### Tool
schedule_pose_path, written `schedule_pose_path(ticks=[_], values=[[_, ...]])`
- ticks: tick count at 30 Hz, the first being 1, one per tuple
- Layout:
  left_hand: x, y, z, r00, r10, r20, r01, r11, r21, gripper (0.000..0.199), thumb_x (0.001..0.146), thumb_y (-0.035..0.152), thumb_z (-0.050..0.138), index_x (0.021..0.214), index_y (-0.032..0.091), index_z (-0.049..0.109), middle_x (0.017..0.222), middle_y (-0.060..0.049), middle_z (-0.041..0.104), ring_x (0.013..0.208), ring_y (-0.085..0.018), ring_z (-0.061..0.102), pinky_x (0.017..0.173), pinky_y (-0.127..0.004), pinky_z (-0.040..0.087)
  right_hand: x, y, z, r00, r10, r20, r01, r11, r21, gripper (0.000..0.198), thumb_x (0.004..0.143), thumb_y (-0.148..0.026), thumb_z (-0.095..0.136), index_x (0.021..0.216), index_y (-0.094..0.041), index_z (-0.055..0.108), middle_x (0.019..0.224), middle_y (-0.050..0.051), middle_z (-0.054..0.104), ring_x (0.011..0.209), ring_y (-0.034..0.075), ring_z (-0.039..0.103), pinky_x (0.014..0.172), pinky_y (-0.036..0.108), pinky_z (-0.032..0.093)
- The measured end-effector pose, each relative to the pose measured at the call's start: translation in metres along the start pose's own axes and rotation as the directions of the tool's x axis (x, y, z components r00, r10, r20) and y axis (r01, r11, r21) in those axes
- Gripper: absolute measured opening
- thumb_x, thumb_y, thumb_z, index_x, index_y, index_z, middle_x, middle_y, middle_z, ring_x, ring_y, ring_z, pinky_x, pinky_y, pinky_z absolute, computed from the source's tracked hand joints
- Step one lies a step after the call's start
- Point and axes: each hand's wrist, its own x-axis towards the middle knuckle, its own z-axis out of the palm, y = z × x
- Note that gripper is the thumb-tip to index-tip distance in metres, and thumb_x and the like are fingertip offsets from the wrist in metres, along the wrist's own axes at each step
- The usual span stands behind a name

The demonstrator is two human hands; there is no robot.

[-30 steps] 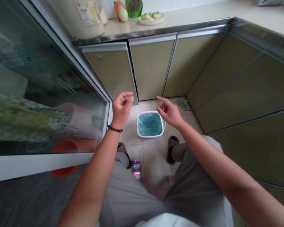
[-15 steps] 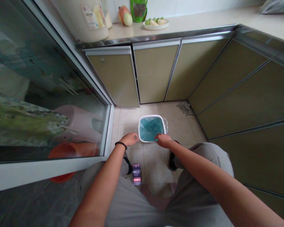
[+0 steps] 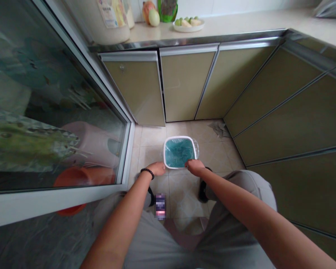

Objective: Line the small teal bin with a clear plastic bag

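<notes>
A small trash can [image 3: 179, 137] with a white rim stands on the tiled floor in front of me. A thin, see-through trash bag [image 3: 179, 151] lines its inside, which looks teal, and loose clear film hangs over the right side of the rim. At the near right corner my right hand [image 3: 195, 167] is closed over the rim, pinching the bag's edge there. My left hand [image 3: 157, 169], with a dark bead bracelet at the wrist, is by the near left corner. Its fingers are together, and what they hold is too small to make out.
Cabinets [image 3: 189, 86] line the far and right sides, one door [image 3: 134, 89] slightly ajar. A sliding glass door [image 3: 100, 112] is on the left. A grey rag [image 3: 220, 129] lies in the floor corner. Between my feet is a phone-like object [image 3: 160, 206]. A fruit plate [image 3: 189, 27] sits on the counter.
My left hand has shifted slightly down and its wrist has turned. My right hand has moved a little to the right along the rim. The trash can stays in place.
</notes>
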Motion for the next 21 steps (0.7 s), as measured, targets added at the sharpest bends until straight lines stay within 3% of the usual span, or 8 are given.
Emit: schedule_pose_path(ticks=[5,10,15,21], values=[[0.003,-0.002,0.003,0.993,-0.001,0.12,0.001,1.0,0.0,0.018,0.081,0.026,0.064,0.082,0.018,0.08,0.091,-0.007,0.082,0.089,-0.022,0.073,0.077,-0.025,0.053,-0.009,-0.001,-0.019,0.999,0.039,-0.01,-0.038,0.999,0.035,0.031,0.093,-0.024,0.067,0.119,-0.031,0.08,0.125,0.007,0.077,0.115,0.028,0.071,0.09,0.031,0.053],[0.004,-0.004,0.011,0.997,0.008,0.073,-0.005,0.999,-0.046,0.036,0.08,0.024,0.062,0.11,0.02,0.081,0.115,-0.011,0.081,0.105,-0.028,0.074,0.09,-0.032,0.056,-0.028,-0.002,-0.061,0.998,0.057,-0.035,-0.055,0.998,0.037,0.029,0.094,-0.026,0.066,0.116,-0.035,0.081,0.121,0.005,0.078,0.112,0.026,0.072,0.088,0.03,0.053],[0.003,-0.007,0.021,1.0,-0.016,-0.016,0.014,0.987,-0.159,0.081,0.076,0.03,0.07,0.155,0.024,0.053,0.148,-0.014,0.065,0.132,-0.033,0.065,0.104,-0.038,0.052,-0.04,-0.004,-0.111,0.995,0.043,-0.089,-0.043,0.999,0.005,0.027,0.096,-0.031,0.065,0.117,-0.037,0.082,0.119,0.003,0.079,0.109,0.025,0.073,0.085,0.029,0.052],[0.006,-0.005,0.033,0.998,-0.048,0.029,0.052,0.987,-0.153,0.1,0.073,0.031,0.072,0.166,0.023,0.036,0.153,-0.017,0.059,0.136,-0.036,0.062,0.108,-0.044,0.05,-0.03,0.003,-0.168,0.987,-0.005,-0.161,-0.001,0.999,-0.034,0.026,0.096,-0.03,0.066,0.116,-0.035,0.082,0.116,0.0,0.08,0.102,0.022,0.073,0.08,0.027,0.051]])
